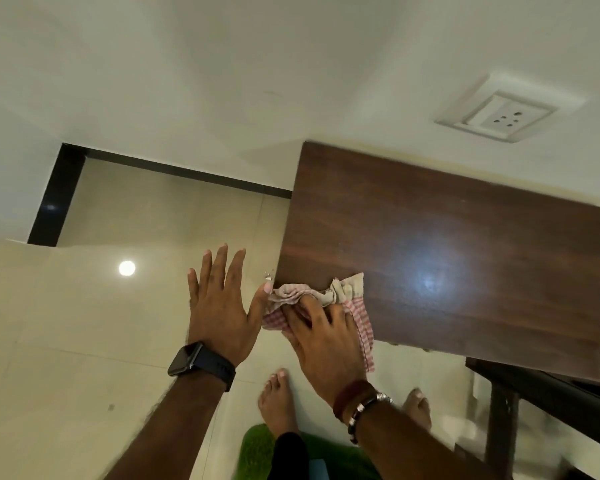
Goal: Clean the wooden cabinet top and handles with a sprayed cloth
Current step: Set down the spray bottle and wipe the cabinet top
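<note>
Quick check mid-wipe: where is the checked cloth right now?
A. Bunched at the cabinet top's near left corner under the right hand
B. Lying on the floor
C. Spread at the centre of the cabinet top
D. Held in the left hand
A: the right hand presses the bunched checked cloth on the near left corner of the cabinet top, part of it hanging over the edge; the left hand is open beside it.

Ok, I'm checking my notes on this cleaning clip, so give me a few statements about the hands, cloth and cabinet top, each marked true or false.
1. The right hand presses the checked cloth at the cabinet top's near left corner. True.
2. The left hand grips a spray bottle. False: it is open, fingers spread, holding nothing.
3. The watch is on the left wrist. True.
4. The cloth is plain blue. False: it is pink-and-white checked.
5. A wall socket sits above the cabinet's far edge. True.
</note>
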